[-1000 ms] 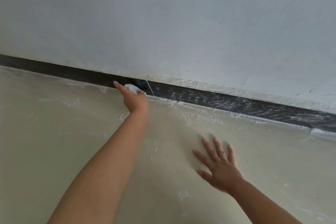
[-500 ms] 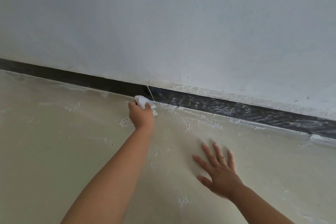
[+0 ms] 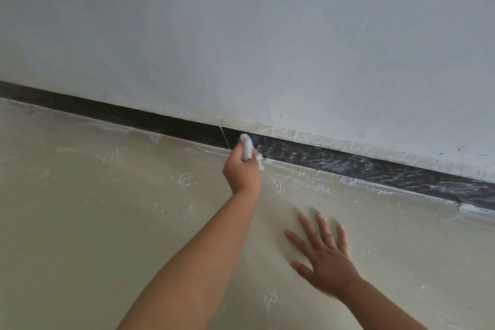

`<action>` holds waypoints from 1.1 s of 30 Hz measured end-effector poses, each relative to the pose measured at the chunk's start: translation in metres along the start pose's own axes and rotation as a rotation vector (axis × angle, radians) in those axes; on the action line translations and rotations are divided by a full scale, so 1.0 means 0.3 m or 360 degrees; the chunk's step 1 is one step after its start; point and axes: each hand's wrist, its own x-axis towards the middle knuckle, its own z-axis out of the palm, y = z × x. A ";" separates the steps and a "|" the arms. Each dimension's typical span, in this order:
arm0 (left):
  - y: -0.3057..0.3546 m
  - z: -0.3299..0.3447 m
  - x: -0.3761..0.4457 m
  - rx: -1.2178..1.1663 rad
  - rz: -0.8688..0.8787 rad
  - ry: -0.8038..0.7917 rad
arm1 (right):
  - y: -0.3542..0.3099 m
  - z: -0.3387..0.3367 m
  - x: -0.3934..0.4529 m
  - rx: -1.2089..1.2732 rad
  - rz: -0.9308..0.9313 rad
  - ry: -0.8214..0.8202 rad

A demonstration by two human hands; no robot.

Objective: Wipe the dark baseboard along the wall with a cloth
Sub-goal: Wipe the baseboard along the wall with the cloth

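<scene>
The dark baseboard runs along the foot of the white wall, clean left of its thin joint line and streaked with white right of it. Just right of the joint, the left hand has its grip curled round a white cloth, pressing it against the baseboard. Further right of the joint and well below the baseboard, the right hand lies flat on the cream floor, fingers spread and holding nothing.

We have just the one view, a wide-angle camera worn on the head, looking forward and down, tilted so the dark baseboard strip slants across the frame. We are close in, low over the pale cream floor, facing the grey-white plastered wall.
</scene>
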 end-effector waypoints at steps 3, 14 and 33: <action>-0.039 -0.014 -0.045 0.0219 0.0088 -0.0340 | 0.001 0.002 0.000 -0.0002 -0.0011 0.0018; -0.017 -0.101 0.126 0.0444 0.0062 0.0229 | 0.002 0.004 -0.002 -0.0056 -0.0015 0.0009; -0.080 -0.060 -0.038 0.0375 0.0347 -0.0305 | -0.001 0.001 -0.001 -0.0050 0.0001 0.0084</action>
